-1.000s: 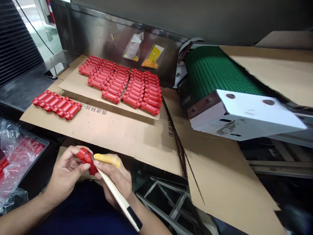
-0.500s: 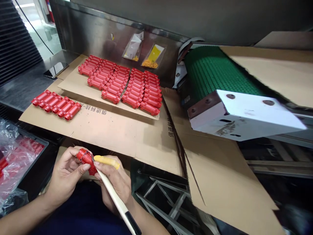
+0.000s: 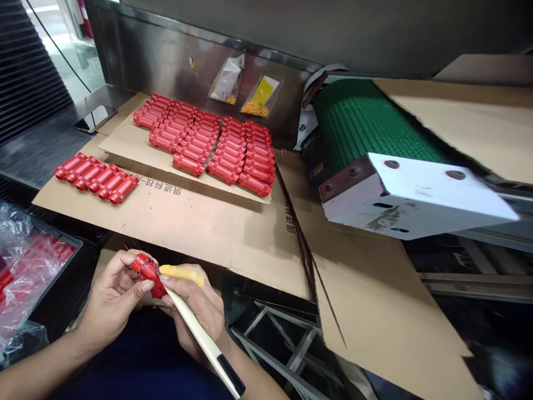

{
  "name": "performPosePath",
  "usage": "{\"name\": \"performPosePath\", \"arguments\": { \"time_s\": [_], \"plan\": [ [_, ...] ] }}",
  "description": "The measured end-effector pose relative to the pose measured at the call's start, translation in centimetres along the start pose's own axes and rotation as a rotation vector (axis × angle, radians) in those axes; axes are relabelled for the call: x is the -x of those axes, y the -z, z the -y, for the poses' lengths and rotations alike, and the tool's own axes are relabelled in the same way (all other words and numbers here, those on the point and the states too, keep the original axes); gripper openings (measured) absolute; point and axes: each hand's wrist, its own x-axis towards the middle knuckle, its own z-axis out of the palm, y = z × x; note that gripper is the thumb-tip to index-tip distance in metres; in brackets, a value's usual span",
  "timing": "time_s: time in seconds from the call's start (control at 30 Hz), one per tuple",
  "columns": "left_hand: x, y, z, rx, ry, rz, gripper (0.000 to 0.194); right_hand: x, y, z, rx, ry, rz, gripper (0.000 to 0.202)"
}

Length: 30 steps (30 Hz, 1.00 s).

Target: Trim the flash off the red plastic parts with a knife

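Observation:
My left hand (image 3: pixel 114 300) holds a red cylindrical part (image 3: pixel 149 272) between thumb and fingers, at the lower left over my lap. A long cream-coloured tool (image 3: pixel 195 330) with a black end is gripped in my right hand (image 3: pixel 200 305); its tip meets the side of the red part. One finger of that hand wears a yellow cover (image 3: pixel 181 274). Beyond my hands, several red parts (image 3: pixel 95 179) lie in a row on a cardboard sheet (image 3: pixel 200 222). Further back, many more red parts (image 3: pixel 195 133) stand in packed rows on a second cardboard piece (image 3: pixel 125 141).
A green conveyor belt (image 3: pixel 370 122) with a white metal end plate (image 3: pixel 425 194) juts in at the right. Two small plastic bags (image 3: pixel 227 80) hang on the metal wall. A phone (image 3: pixel 95 119) lies at the left, above a bin (image 3: pixel 62 278) with plastic-wrapped red parts.
The black rear end of the tool has shifted slightly right. The red part and both hands are almost where they were.

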Motion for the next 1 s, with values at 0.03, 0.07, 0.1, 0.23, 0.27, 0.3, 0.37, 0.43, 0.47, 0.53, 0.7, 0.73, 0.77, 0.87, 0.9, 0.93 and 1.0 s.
{"name": "performPosePath", "arguments": {
  "time_s": [0.03, 0.07, 0.1, 0.23, 0.27, 0.3, 0.37, 0.43, 0.47, 0.53, 0.7, 0.73, 0.77, 0.87, 0.9, 0.93, 1.0],
  "plan": [
    [0.0, 0.0, 0.0, 0.001, -0.003, 0.002, 0.012, 0.0, 0.0, 0.0, -0.002, 0.006, 0.000, 0.032],
    [0.0, 0.1, 0.1, 0.001, -0.007, 0.005, 0.011, 0.1, 0.0, 0.0, -0.003, 0.009, -0.001, 0.032],
    [0.0, 0.1, 0.1, -0.001, -0.011, 0.008, 0.011, 0.1, 0.0, 0.0, -0.004, 0.010, -0.003, 0.032],
    [-0.1, 0.1, 0.2, -0.010, -0.017, 0.021, 0.010, 0.0, 0.2, 0.2, 0.008, -0.026, 0.008, 0.033],
    [-0.1, 0.1, 0.2, -0.009, -0.017, 0.024, 0.011, 0.0, 0.2, 0.2, 0.012, -0.036, 0.023, 0.033],
    [-0.2, 0.0, 0.2, -0.008, -0.019, 0.024, 0.011, 0.0, 0.3, 0.2, 0.018, -0.039, 0.044, 0.032],
    [-0.2, -0.1, 0.3, -0.009, -0.024, 0.017, 0.011, 0.0, 0.4, 0.1, 0.049, -0.017, 0.087, 0.031],
    [-0.3, -0.2, 0.5, 0.004, -0.018, -0.003, 0.014, 0.1, 0.5, -0.1, 0.078, 0.032, 0.117, 0.032],
    [-0.3, -0.2, 0.5, 0.025, -0.003, -0.011, 0.016, 0.1, 0.6, -0.2, 0.066, 0.042, 0.113, 0.031],
    [-0.3, 0.0, 0.5, 0.115, 0.055, 0.001, 0.023, 0.2, 1.1, -0.4, -0.038, -0.054, 0.041, 0.028],
    [-0.5, 0.5, -0.3, 0.353, 0.355, 0.102, 0.037, -0.3, 3.4, -0.8, -0.447, -0.450, -0.270, 0.012],
    [-0.5, 0.6, -0.5, 0.365, 0.412, 0.101, 0.039, -0.5, 3.8, -0.8, -0.459, -0.488, -0.242, 0.012],
    [-0.6, 0.6, -0.7, 0.375, 0.463, 0.103, 0.040, -0.9, 4.0, -0.7, -0.436, -0.542, -0.185, 0.014],
    [-0.9, 0.5, -1.0, 0.404, 0.598, 0.142, 0.045, -1.8, 3.6, -0.7, -0.371, -0.782, 0.042, 0.022],
    [-0.9, 0.5, -1.0, 0.416, 0.635, 0.151, 0.046, -2.0, 3.2, -0.7, -0.407, -0.862, 0.106, 0.028],
    [-0.9, 0.5, -1.0, 0.433, 0.657, 0.151, 0.050, -2.1, 2.8, -0.8, -0.468, -0.931, 0.154, 0.034],
    [-0.7, 0.6, -1.0, 0.477, 0.620, 0.153, 0.074, -1.9, 2.0, -1.0, -0.583, -1.029, 0.205, 0.044]
  ]
}}
